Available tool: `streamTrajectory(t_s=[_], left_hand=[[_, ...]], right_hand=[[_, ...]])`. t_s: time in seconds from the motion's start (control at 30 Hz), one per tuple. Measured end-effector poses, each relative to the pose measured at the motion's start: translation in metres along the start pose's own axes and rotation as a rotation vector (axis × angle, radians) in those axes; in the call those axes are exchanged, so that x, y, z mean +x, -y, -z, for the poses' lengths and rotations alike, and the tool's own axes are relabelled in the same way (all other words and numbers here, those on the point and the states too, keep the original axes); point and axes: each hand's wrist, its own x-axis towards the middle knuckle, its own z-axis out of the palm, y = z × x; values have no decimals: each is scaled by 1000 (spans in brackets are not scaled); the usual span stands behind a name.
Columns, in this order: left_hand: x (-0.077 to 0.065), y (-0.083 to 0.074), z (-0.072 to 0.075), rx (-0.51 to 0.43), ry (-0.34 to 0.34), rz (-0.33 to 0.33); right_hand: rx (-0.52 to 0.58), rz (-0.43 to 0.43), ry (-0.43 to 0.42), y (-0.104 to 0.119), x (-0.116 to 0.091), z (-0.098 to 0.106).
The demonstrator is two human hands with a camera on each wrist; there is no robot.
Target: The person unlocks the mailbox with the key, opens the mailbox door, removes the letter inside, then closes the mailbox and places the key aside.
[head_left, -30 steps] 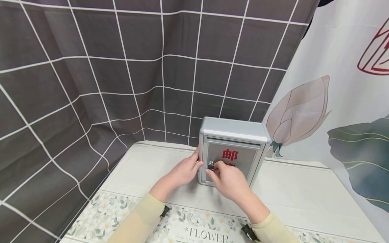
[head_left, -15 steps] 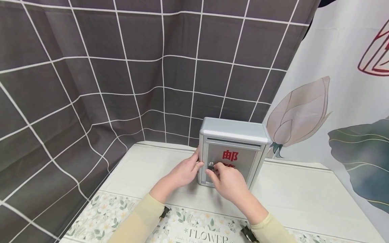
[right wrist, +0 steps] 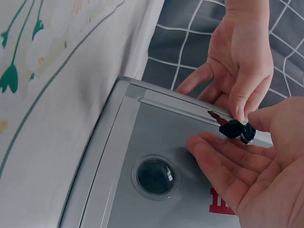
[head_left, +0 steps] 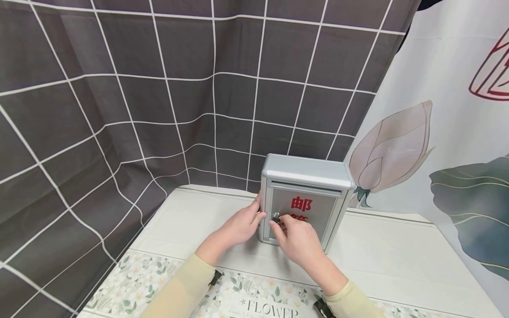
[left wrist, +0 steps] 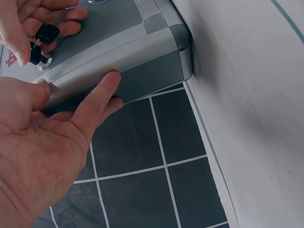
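A silver metal mailbox with red characters stands upright on the table, its front door closed. My left hand holds its left side, thumb at the front edge and fingers along the side wall. In the right wrist view, the left fingers partly disappear behind that edge. With thumb and fingertips, my right hand pinches a black-headed key at the door's lock. A second black-headed key hangs beside it, its blade sticking out. How far the pinched key sits in the lock is hidden.
The table has a white cloth with a floral band. A dark grid-patterned curtain hangs behind the mailbox, and a white lotus-print curtain to the right. A round clear window is set low in the door.
My right hand and wrist have sunk slightly at the lock, still pinching the key. The left hand and mailbox stay in place.
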Motion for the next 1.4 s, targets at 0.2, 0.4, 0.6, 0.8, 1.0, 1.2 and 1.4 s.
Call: streamTrajectory(t_s=[0.2, 0.4, 0.6, 0.8, 1.0, 1.2, 1.4], left_hand=[[0, 0, 0, -25, 14, 10], [0, 2, 0, -29, 14, 1], [0, 1, 1, -33, 14, 3], [0, 1, 1, -60, 25, 8], [0, 3, 2, -81, 21, -4], [2, 6, 0, -118, 32, -15], [2, 8, 0, -127, 28, -28]], right_hand=[[11, -5, -23, -1, -2, -4], [22, -37, -39, 2, -3, -6], [38, -91, -27, 5, -5, -6], [68, -128, -12, 8, -5, -6], [96, -128, -22, 9, -6, -8], [101, -114, -36, 8, -6, -9], [104, -121, -26, 8, -7, -8]])
